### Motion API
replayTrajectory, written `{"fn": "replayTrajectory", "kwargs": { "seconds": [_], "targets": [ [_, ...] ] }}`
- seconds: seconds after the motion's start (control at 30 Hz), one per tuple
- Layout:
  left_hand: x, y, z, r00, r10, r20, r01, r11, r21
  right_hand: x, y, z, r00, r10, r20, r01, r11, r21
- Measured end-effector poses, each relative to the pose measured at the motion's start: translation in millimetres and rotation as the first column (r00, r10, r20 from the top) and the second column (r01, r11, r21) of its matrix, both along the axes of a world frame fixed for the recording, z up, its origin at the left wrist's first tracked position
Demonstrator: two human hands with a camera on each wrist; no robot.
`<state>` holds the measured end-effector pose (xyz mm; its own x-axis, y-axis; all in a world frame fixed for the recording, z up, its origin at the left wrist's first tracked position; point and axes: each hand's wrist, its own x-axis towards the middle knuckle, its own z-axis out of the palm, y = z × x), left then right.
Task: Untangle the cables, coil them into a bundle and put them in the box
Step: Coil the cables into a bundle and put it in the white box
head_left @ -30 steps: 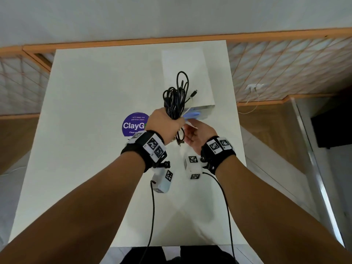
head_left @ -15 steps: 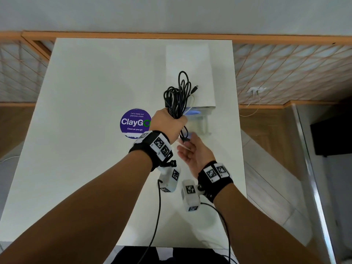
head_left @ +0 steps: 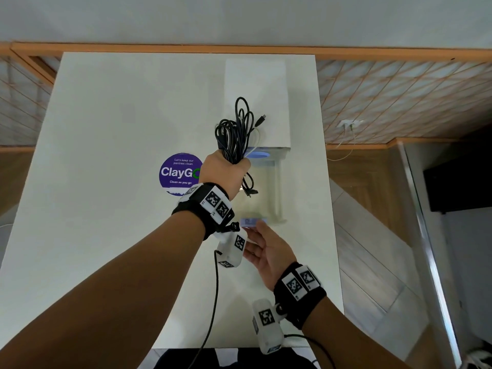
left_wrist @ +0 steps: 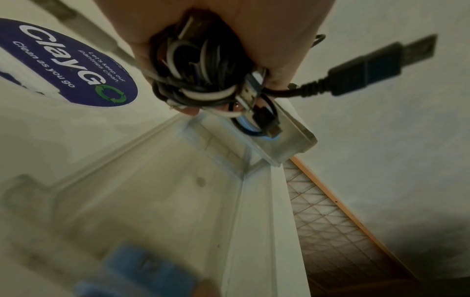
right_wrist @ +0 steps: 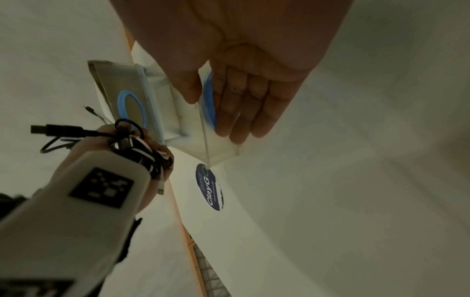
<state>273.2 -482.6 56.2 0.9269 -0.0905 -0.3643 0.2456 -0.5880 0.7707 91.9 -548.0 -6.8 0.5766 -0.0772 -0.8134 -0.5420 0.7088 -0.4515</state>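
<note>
My left hand [head_left: 226, 169] grips a coiled bundle of black and white cables [head_left: 237, 131] in its fist, held above the far end of the clear plastic box [head_left: 278, 187]. The box stands open, with its white lid [head_left: 255, 89] tipped back away from me. Loops stick up out of the fist, and a black USB plug [head_left: 250, 191] dangles below it. The left wrist view shows the cables [left_wrist: 198, 80] over the box wall [left_wrist: 241, 201]. My right hand [head_left: 266, 249] is open with straight fingers [right_wrist: 241, 120] at the box's near end, by its blue latch [head_left: 251, 221].
The box sits near the right edge of a white table [head_left: 106, 129]. A round purple ClayGo sticker [head_left: 179, 171] lies left of the box. Beyond the table's right edge there is a drop to a wooden floor [head_left: 372, 182].
My right hand has drawn back toward me from under the bundle to the box's near end. The left hand has kept its grip on the cables above the box.
</note>
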Motion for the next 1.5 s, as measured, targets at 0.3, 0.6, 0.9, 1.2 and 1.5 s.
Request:
{"fn": "replayTrajectory", "kwargs": {
  "seconds": [0.3,0.6,0.9,1.2,1.5],
  "targets": [
    [-13,5,7,0.986,-0.156,0.051,0.151,0.984,0.093,-3,-4,3,1.0,-0.008,-0.012,0.008,1.0,0.015],
    [-57,9,0,0.873,-0.433,-0.224,0.481,0.692,0.538,1,-1,1,1.0,-0.03,-0.008,0.031,0.998,0.052],
    [-16,-47,-17,0.926,-0.242,-0.29,0.368,0.752,0.547,-6,4,1,1.0,-0.007,0.03,0.006,1.0,0.026],
    [-42,-52,-58,0.979,-0.182,-0.09,0.201,0.806,0.556,-4,8,2,0.996,-0.087,-0.011,0.087,0.995,0.04],
    [-40,-30,-26,0.944,-0.314,-0.101,0.328,0.858,0.395,1,11,2,0.998,-0.065,-0.014,0.065,0.998,0.022]
  ]
}}
